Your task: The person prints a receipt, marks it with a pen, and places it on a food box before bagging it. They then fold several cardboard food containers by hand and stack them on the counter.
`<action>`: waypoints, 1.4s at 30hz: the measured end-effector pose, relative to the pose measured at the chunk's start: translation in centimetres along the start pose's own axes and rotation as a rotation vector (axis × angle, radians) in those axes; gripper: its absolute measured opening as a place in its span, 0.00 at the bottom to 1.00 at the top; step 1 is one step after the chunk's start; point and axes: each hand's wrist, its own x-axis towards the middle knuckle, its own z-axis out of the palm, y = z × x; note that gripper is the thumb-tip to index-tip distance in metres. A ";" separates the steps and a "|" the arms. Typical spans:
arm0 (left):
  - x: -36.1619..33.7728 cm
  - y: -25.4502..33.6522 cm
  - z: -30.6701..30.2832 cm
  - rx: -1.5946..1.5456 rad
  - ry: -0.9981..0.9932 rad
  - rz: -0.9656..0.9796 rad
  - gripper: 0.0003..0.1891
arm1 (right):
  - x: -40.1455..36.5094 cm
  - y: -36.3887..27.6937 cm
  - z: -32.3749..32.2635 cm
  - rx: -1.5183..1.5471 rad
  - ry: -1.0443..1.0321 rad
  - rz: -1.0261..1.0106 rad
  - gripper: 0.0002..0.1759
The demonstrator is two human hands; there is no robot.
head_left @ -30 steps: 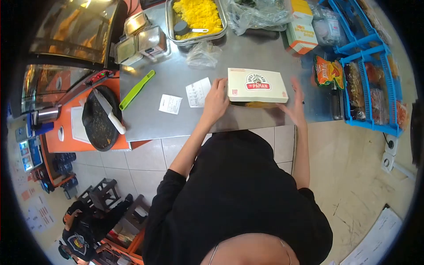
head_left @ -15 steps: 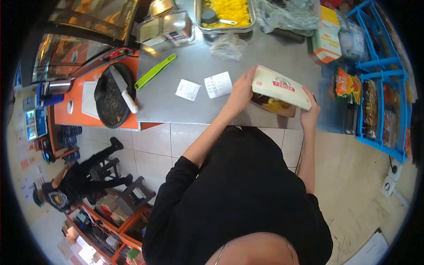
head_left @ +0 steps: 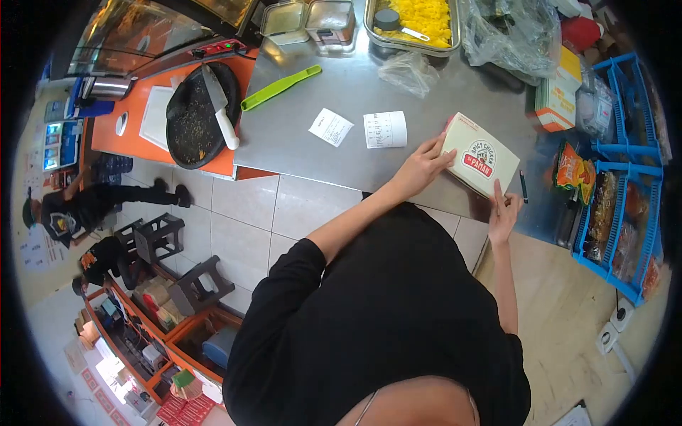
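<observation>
A cream cardboard food box (head_left: 465, 135) with a red and black "Spicy Chicken" logo sits at the front of the steel counter, its lid down over the contents. My left hand (head_left: 424, 169) grips the box's left side. At the near right corner, the fingers of my right hand (head_left: 504, 215) pinch the edge. A dark pen (head_left: 523, 187) lies just right of the box. To the left are two printed paper slips, a curled one (head_left: 385, 130) and a flatter one (head_left: 331, 128).
A tray of yellow rice (head_left: 425, 21) with a scoop stands at the back. Green tongs (head_left: 280, 88) lie left of the slips. A knife (head_left: 222, 106) rests across a dark round board (head_left: 186, 131). Blue baskets (head_left: 629, 170) stand at right. Two people are at far left.
The box's lid has come down, covering the food that showed inside. Both hands stay on the box. My view has shifted, and a second person shows at left.
</observation>
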 end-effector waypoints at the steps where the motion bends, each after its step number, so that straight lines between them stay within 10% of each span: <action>1: 0.2 0.7 -0.3 0.039 0.048 -0.035 0.17 | -0.1 -0.5 0.1 -0.078 0.024 -0.010 0.26; 5: -0.6 4.2 -3.8 0.063 -0.054 -0.144 0.10 | 2.5 -4.4 -1.2 -0.348 0.122 -0.126 0.21; 11: -7.9 0.7 -9.3 -0.352 0.766 -0.911 0.16 | 12.8 -22.2 5.5 0.763 -0.279 -0.276 0.27; 16: -11.5 -4.1 -10.8 -0.596 0.924 -1.080 0.27 | 14.1 -28.5 16.2 0.092 -0.219 -0.349 0.24; 22: -10.2 -2.5 -12.2 -0.581 0.768 -1.048 0.22 | 12.9 -24.0 10.3 1.453 -0.740 0.259 0.25; 26: -7.1 2.8 -13.9 -0.828 0.648 -0.855 0.11 | 10.7 -22.0 3.6 1.238 -0.474 0.231 0.23; 28: -6.3 4.2 -14.2 -0.597 0.376 -0.829 0.10 | 9.6 -20.8 1.7 0.555 0.151 -0.417 0.17; 36: -2.3 7.4 -15.3 -0.672 -0.369 -0.441 0.12 | 6.4 -16.0 -4.0 0.384 0.031 -0.442 0.16; 42: -0.1 8.2 -14.0 -0.455 -0.566 -0.364 0.09 | 4.6 -13.4 -5.0 0.767 -0.173 -0.392 0.04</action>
